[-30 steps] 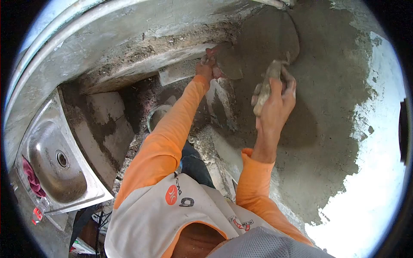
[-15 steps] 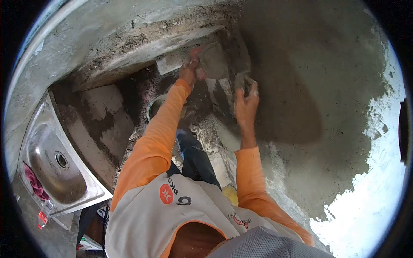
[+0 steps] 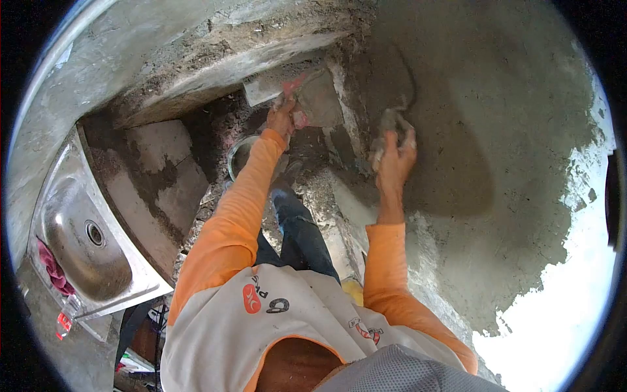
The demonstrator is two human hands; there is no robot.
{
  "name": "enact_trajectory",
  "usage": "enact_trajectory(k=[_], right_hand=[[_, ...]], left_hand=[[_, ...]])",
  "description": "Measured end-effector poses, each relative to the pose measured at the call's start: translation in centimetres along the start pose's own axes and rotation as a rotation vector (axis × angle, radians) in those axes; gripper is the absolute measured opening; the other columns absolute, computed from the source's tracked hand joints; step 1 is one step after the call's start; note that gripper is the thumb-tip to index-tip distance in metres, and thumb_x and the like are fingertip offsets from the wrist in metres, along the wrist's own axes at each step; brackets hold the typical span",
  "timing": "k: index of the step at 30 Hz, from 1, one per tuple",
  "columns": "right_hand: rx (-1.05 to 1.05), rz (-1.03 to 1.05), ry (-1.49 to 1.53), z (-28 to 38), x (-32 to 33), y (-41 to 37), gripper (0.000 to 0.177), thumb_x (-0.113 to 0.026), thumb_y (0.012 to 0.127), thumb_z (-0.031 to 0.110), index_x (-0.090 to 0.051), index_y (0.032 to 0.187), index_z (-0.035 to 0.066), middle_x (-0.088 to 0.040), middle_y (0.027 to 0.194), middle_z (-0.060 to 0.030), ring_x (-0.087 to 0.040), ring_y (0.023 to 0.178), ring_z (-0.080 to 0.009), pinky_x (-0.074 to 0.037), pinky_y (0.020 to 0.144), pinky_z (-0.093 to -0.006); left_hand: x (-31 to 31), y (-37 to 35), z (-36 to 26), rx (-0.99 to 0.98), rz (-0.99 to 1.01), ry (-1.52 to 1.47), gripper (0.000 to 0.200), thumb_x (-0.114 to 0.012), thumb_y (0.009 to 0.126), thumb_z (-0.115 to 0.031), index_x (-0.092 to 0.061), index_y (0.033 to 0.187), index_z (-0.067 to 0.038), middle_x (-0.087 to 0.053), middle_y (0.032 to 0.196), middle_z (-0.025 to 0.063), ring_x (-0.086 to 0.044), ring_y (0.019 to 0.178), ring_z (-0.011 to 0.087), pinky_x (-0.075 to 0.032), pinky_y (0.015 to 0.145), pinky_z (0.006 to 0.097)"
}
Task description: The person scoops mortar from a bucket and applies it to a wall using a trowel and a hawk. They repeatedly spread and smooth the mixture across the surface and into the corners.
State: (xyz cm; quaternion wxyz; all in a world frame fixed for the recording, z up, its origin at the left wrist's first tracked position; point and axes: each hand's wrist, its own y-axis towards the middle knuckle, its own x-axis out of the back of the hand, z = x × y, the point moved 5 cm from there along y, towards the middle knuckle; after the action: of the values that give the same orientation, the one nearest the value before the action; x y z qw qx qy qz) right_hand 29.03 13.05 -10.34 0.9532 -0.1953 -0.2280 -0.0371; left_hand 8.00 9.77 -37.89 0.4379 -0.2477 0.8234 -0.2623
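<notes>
My left hand (image 3: 281, 119) is closed on a mortar-covered board (image 3: 321, 99) with pinkish-red edges, held level near the foot of the wall. My right hand (image 3: 397, 153) grips a cement-coated trowel (image 3: 396, 95), its grey blade up against the plastered wall (image 3: 450, 111). The blade's outline blends into the wet plaster, and its handle is mostly covered by my fingers. Below my left forearm stands a bucket (image 3: 234, 155), partly hidden by the orange sleeve.
A steel sink (image 3: 91, 242) lies at the left, with a dark red cloth (image 3: 55, 268) on its edge and a plastic bottle (image 3: 65, 317) beside it. A rough concrete ledge (image 3: 215, 75) runs across the far side. A pale slab (image 3: 261, 90) sits beneath it.
My right hand and the trowel have moved to the right along the wall, away from the board. My left hand with the board has shifted only slightly.
</notes>
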Motion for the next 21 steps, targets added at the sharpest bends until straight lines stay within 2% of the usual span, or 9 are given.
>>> enact_trajectory(k=[2, 6, 9, 12, 14, 15, 17, 18, 21], right_hand=[[0.145, -0.082, 0.097, 2.3, 2.0, -2.0, 0.037, -0.064, 0.099, 0.018, -0.056, 0.133, 0.006, -0.066, 0.101, -0.0090, -0.058, 0.065, -0.0065, -0.045, 0.051, -0.0230], [0.489, -0.251, 0.091, 7.3, 4.3, -5.0, 0.038, -0.064, 0.100, 0.019, -0.056, 0.134, 0.006, -0.066, 0.098, -0.0074, -0.057, 0.064, -0.0072, -0.044, 0.050, -0.0245], [0.438, -0.272, 0.075, 6.8, 4.1, -5.2, 0.038, -0.064, 0.099, 0.018, -0.056, 0.134, 0.006, -0.066, 0.104, -0.0083, -0.059, 0.069, -0.0074, -0.045, 0.053, -0.0243], [0.220, -0.012, 0.179, 1.8, -0.4, -1.7, 0.038, -0.061, 0.099, 0.018, -0.055, 0.134, 0.004, -0.064, 0.114, -0.0117, -0.061, 0.080, -0.0093, -0.049, 0.060, -0.0261], [0.401, -0.021, -0.023, -0.6, -2.7, 1.4, 0.039, -0.056, 0.096, 0.012, -0.056, 0.132, -0.003, -0.063, 0.117, -0.0126, -0.060, 0.103, -0.0156, -0.050, 0.085, -0.0302], [0.393, -0.017, -0.019, -0.7, -3.6, 2.3, 0.039, -0.056, 0.096, 0.012, -0.056, 0.132, -0.003, -0.063, 0.117, -0.0126, -0.060, 0.103, -0.0156, -0.050, 0.085, -0.0302], [0.139, 0.066, 0.120, -2.0, -5.0, 3.8, 0.051, -0.056, 0.097, 0.016, -0.048, 0.142, -0.006, -0.062, 0.120, -0.0141, -0.056, 0.108, -0.0168, -0.045, 0.094, -0.0304], [0.049, -0.097, 0.096, -3.1, -5.3, 4.5, 0.063, -0.056, 0.099, 0.020, -0.036, 0.154, -0.004, -0.054, 0.076, -0.0035, -0.048, 0.059, -0.0117, -0.046, 0.057, -0.0313], [-0.129, -0.021, -0.007, -4.7, -5.5, 4.3, 0.074, -0.057, 0.101, 0.026, -0.024, 0.157, -0.007, -0.062, 0.099, -0.0145, -0.063, 0.084, -0.0211, -0.053, 0.077, -0.0350]], left_hand=[[-1.2, -1.1, -0.6, -0.013, 0.025, -0.019, 0.035, -0.067, 0.095, -0.021, -0.060, 0.125, -0.004, -0.064, 0.085, 0.0033, -0.060, 0.065, 0.0164, -0.046, 0.052, 0.0329], [-2.1, -1.8, -0.9, 0.008, 0.073, -0.141, 0.044, -0.061, 0.098, -0.017, -0.051, 0.139, -0.005, -0.065, 0.099, 0.0087, -0.065, 0.075, 0.0212, -0.053, 0.062, 0.0358], [-1.7, -1.8, -0.8, -0.005, 0.173, -0.131, 0.048, -0.058, 0.099, -0.016, -0.046, 0.144, -0.006, -0.065, 0.103, 0.0097, -0.066, 0.078, 0.0228, -0.056, 0.066, 0.0370], [-2.3, -3.8, -2.2, 0.000, 0.202, -0.104, 0.048, -0.056, 0.100, -0.016, -0.045, 0.146, -0.007, -0.065, 0.103, 0.0090, -0.066, 0.077, 0.0228, -0.056, 0.064, 0.0370], [-2.0, -4.4, -2.8, 0.003, 0.192, -0.105, 0.048, -0.054, 0.101, -0.015, -0.045, 0.147, -0.007, -0.065, 0.102, 0.0087, -0.066, 0.076, 0.0227, -0.055, 0.063, 0.0368], [-1.3, -4.2, -2.7, 0.008, 0.167, -0.098, 0.046, -0.055, 0.101, -0.016, -0.045, 0.146, -0.008, -0.064, 0.101, 0.0071, -0.066, 0.076, 0.0225, -0.057, 0.065, 0.0379], [0.5, -3.7, -1.6, 0.030, 0.133, -0.091, 0.044, -0.055, 0.102, -0.016, -0.045, 0.145, -0.009, -0.063, 0.100, 0.0054, -0.066, 0.077, 0.0222, -0.058, 0.068, 0.0389], [1.5, -3.2, -1.5, 0.020, 0.122, -0.051, 0.043, -0.055, 0.102, -0.016, -0.046, 0.144, -0.009, -0.064, 0.100, 0.0058, -0.066, 0.077, 0.0221, -0.058, 0.067, 0.0392], [2.2, -3.5, -1.0, 0.005, 0.109, -0.072, 0.041, -0.054, 0.103, -0.015, -0.047, 0.142, -0.009, -0.065, 0.100, 0.0066, -0.066, 0.077, 0.0219, -0.057, 0.067, 0.0392]])
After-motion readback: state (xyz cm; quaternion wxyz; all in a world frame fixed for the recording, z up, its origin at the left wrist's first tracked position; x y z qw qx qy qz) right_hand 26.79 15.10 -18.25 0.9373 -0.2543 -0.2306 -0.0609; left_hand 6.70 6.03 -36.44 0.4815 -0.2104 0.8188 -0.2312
